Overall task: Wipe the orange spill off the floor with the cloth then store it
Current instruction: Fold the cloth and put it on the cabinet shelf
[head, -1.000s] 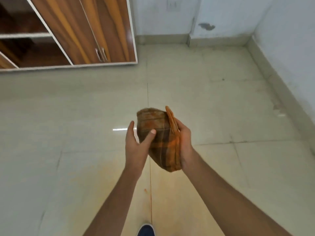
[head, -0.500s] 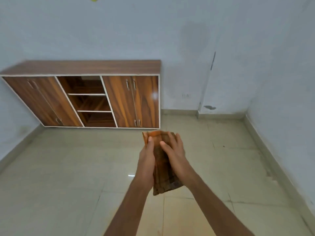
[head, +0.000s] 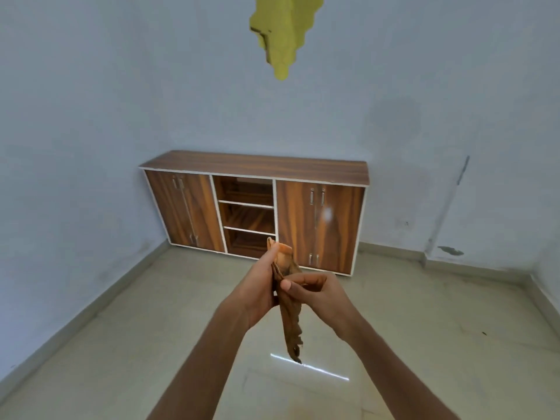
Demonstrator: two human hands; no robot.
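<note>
A brown and orange checked cloth (head: 291, 322) hangs folded and edge-on between both hands, held up at chest height in front of me. My left hand (head: 259, 291) presses against its left side, with the thumb near the cloth's top. My right hand (head: 321, 294) pinches its right side with thumb and fingers. The cloth's frayed lower end dangles free below the hands. A faint orange tint shows on the floor tiles (head: 306, 410) at the bottom edge of the view.
A low wooden cabinet (head: 254, 169) stands against the far wall, with closed doors left and right and open shelves (head: 246, 218) in the middle. Pale blue walls meet in corners at left and right. A yellow paper decoration (head: 283, 34) hangs overhead.
The view has tilted up from the floor to the cabinet and wall. The cloth, spread broad between the hands before, is now folded narrow and held upright.
</note>
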